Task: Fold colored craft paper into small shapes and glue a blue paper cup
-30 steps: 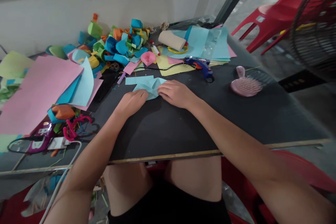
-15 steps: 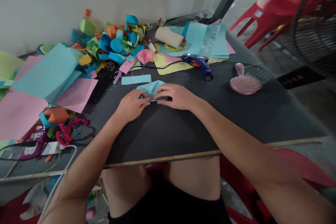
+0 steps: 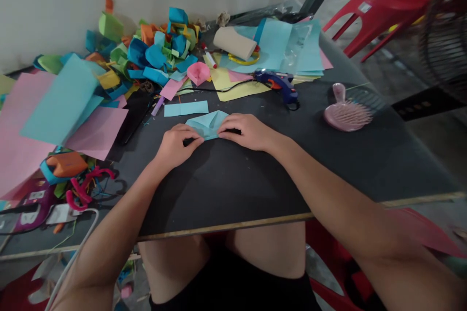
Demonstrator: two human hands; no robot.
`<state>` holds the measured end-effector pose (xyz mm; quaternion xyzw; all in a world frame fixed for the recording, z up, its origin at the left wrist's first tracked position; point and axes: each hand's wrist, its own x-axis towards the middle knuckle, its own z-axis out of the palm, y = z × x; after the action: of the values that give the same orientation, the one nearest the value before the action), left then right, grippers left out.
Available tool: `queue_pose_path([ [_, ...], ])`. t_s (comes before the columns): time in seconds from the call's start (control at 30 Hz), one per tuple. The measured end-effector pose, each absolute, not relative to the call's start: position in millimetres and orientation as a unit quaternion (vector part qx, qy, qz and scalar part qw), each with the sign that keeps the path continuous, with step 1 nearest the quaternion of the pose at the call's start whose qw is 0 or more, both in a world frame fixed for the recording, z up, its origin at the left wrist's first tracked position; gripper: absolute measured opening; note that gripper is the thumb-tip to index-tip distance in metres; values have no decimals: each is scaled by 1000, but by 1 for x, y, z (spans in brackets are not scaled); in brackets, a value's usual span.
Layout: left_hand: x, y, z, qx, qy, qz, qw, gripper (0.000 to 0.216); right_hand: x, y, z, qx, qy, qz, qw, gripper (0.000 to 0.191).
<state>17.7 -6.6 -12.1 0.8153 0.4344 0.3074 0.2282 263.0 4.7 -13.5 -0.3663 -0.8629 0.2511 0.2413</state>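
Paper (image 3: 208,121), light blue & part-folded, is now pinched along its near edge by both hands, roughly mid-tabletop (image 3: 233,189) from L to R. A sec ago it was pressed under bent fingers, w/ its creased face more open; now a narrow band can be seen along the near edge, so a fold has prob. been laid there & is being held down. At the L hand (image 3: 177,145), thumb & index are brought together on the near L corner, w/ a gap left btwn them farther back; at the R hand (image 3: 247,131), thumb & fingertips are closed on the R part of the same edge, tho the exact grip under the fingers can't be told. Creases & a raised ridge are shown on the upper side, so the folding is judged only part done. The strip (image 3: 186,108), also light blue, is left just beyond the paper, apart from it. Off to L, the blue sheet (image 3: 65,99), seen curled up a sec ago, is now spread over the pink sheets (image 3: 98,133); no effect on the work is expected, as both hands are well apart from it. The glue gun (image 3: 279,85) & brush (image 3: 346,115), on the R, aren't held.
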Motion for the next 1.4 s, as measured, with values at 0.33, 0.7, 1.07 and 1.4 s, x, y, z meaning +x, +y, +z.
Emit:
queue_pose_path([
  [0.33,22,-8,-9,748,533,322,231,11,260,8,-18,-496,-793,216,280,24],
  [0.7,29,-12,-5,739,590,272,178,10,252,5,-14,-542,-747,247,295,19],
  [1.07,28,-9,-11,754,576,266,168,9,248,4,-12,-573,-721,249,300,19],
  [1.4,49,-48,-4,880,468,59,-60,38,249,6,-21,-570,-725,220,318,23],
])
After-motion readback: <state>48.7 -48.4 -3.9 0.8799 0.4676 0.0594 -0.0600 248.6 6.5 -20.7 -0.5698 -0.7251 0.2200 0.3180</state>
